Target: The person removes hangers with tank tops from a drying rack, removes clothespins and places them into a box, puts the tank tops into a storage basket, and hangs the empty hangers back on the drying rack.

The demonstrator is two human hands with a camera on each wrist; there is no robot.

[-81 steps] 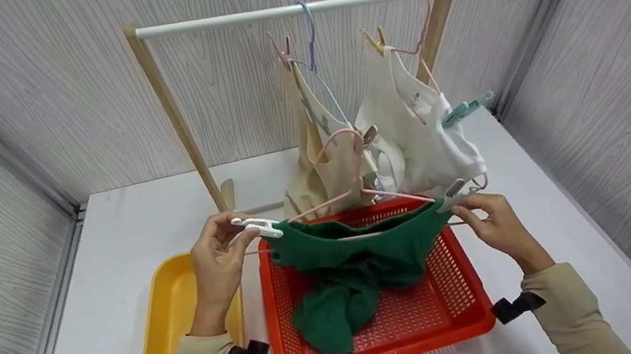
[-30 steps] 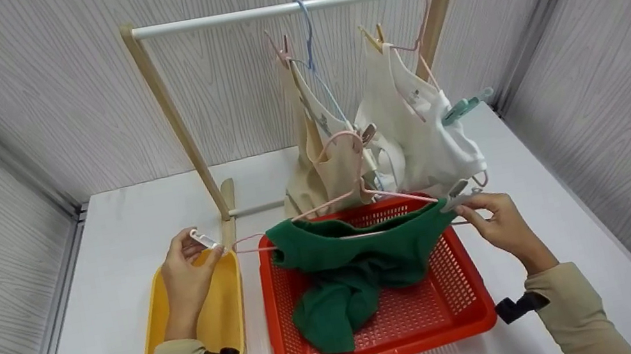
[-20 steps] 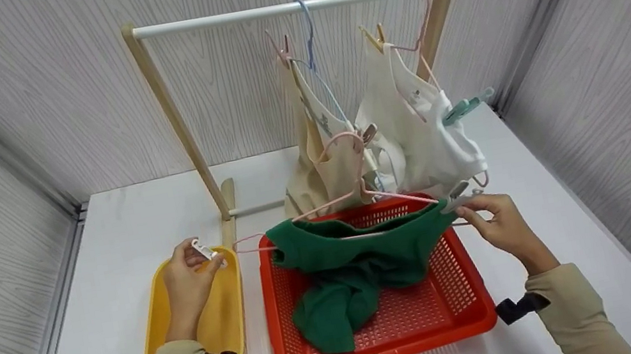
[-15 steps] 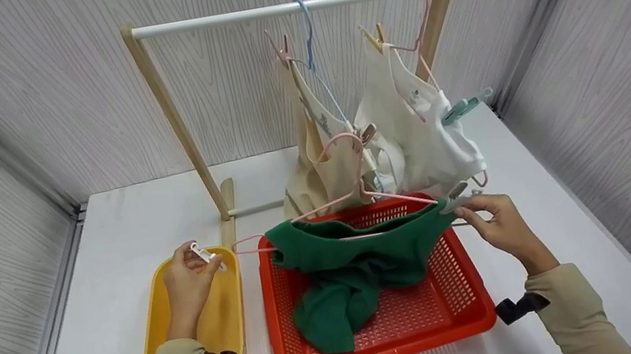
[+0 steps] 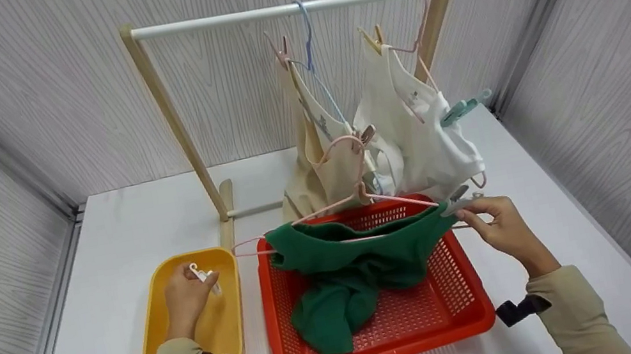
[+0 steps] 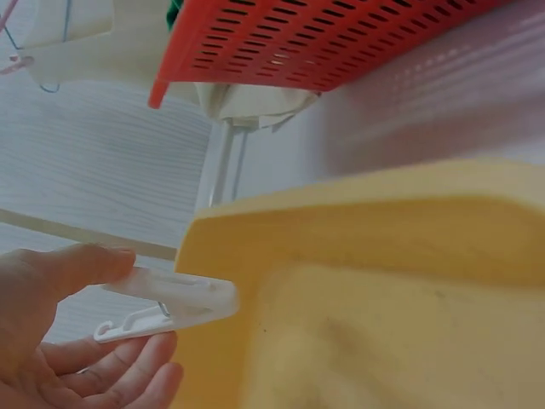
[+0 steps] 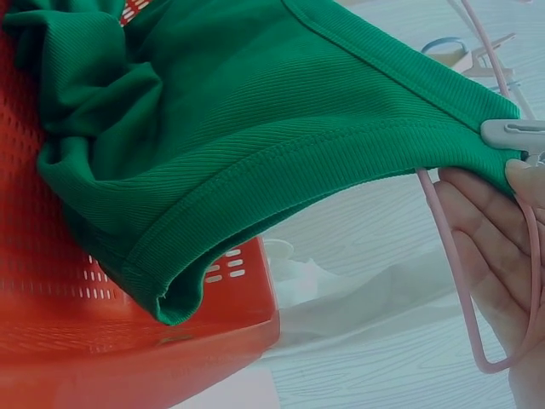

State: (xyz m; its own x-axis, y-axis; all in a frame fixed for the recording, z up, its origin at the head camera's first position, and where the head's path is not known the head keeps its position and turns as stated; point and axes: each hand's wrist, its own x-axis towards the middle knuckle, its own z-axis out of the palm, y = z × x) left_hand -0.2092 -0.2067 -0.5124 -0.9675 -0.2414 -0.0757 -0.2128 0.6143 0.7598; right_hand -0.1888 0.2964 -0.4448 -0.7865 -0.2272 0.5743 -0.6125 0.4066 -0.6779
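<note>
- Green garment (image 5: 361, 253) is strung on a pink hanger (image 5: 363, 196) above the red basket (image 5: 423, 347), its bunched lower part drooping inside the rim; I cannot tell whether it touches the bottom.
- On my head view, one end of the hanger juts out past the cloth, toward the yellow tray (image 5: 220, 333).
- I see the left hand (image 5: 185, 300) over that tray, pinching a white clothespin (image 6: 196, 296) between thumb and fingers.
- From the right wrist, I see the right hand (image 5: 503, 228) gripping the garment's other corner, just beside a grey clothespin (image 7: 511, 134) clipped there, with the hanger's loop across its fingers.
- Behind, a beige garment (image 5: 299, 193) and a white garment (image 5: 440, 148) hang from the rack's rail (image 5: 216, 20) over the tabletop (image 5: 124, 230).
</note>
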